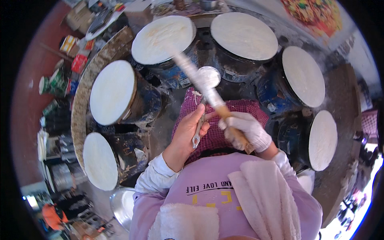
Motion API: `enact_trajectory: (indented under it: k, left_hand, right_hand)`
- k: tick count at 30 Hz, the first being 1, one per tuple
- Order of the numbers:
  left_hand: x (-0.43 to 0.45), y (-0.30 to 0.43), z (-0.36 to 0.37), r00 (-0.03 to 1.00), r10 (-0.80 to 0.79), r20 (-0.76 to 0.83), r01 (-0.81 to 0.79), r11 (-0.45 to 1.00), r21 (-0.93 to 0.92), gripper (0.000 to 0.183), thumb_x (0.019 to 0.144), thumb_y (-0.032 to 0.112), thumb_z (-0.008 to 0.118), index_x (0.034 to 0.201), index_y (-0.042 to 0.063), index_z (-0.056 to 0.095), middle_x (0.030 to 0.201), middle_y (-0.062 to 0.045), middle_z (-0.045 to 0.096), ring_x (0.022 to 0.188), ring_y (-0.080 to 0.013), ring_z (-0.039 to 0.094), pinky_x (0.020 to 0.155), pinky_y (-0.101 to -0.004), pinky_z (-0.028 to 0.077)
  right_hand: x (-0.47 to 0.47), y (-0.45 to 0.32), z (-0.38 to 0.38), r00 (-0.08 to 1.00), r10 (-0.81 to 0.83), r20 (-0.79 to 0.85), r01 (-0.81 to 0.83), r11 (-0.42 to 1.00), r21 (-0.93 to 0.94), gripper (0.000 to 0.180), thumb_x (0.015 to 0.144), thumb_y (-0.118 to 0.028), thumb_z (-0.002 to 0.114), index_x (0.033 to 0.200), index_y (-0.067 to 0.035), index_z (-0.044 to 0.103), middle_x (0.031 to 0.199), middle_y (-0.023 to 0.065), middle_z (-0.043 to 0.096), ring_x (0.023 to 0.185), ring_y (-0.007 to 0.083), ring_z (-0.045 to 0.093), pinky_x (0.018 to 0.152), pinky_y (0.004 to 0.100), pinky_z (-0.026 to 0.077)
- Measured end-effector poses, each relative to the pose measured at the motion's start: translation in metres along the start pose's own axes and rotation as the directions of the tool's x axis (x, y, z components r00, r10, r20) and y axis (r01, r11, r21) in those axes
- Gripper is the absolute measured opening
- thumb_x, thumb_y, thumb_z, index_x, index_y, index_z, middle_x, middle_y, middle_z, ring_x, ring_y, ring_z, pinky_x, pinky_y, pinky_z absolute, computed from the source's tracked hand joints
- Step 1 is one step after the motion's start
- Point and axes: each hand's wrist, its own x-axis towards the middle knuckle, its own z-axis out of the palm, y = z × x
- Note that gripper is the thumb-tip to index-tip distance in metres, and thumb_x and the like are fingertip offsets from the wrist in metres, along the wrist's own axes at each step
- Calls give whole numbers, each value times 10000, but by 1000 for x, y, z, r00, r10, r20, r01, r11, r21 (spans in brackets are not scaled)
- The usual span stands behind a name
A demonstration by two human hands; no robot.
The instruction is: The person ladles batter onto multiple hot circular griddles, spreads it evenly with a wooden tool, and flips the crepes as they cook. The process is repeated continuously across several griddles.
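Note:
In my bare left hand [193, 124] is the metal handle of a ladle [209, 77], whose round bowl is whitish. My right hand [247, 129], in a white knit glove, is closed around the wooden handle of a long flat spatula or scraper [210, 93], blurred and crossing in front of the ladle. Its far end reaches toward a round griddle covered by a thin pale sheet of batter [163, 39], browned in patches. More such pale rounds lie on griddles to the upper right [244, 36], left [113, 92], lower left [100, 161], right [303, 76] and lower right [323, 140].
Dark drum-shaped stoves [147, 99] stand in an arc around me under the griddles. A curved rim [99, 51] bounds them on the left. A metal basin [121, 207] is at lower left. Boxes [79, 18] lie beyond, and an orange-clad person [54, 216] is far lower left.

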Motion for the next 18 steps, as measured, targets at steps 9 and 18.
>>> enact_trajectory:
  k: [9, 18]
  left_hand:
    - [-39, 29, -65, 895, 245, -373, -316, 938, -141, 283, 1032, 164, 561, 1267, 6, 555, 883, -95, 677, 509, -76, 481, 429, -213, 364]
    - [-47, 76, -101, 868, 202, -454, -377, 863, -337, 374, 1037, 98, 511, 1381, -44, 477, 1018, -168, 703, 472, -81, 467, 395, -195, 390]
  right_hand:
    - [200, -57, 36, 989, 9, 150, 86, 784, -615, 440, 966, -450, 625, 1082, -31, 695, 810, 90, 688, 704, 169, 674, 624, 330, 561]
    - [396, -117, 24, 691, -519, 502, 46, -663, -747, 763, 783, -495, 771, 1409, -127, 536, 1412, 126, 542, 1332, 343, 466, 1066, 517, 393]
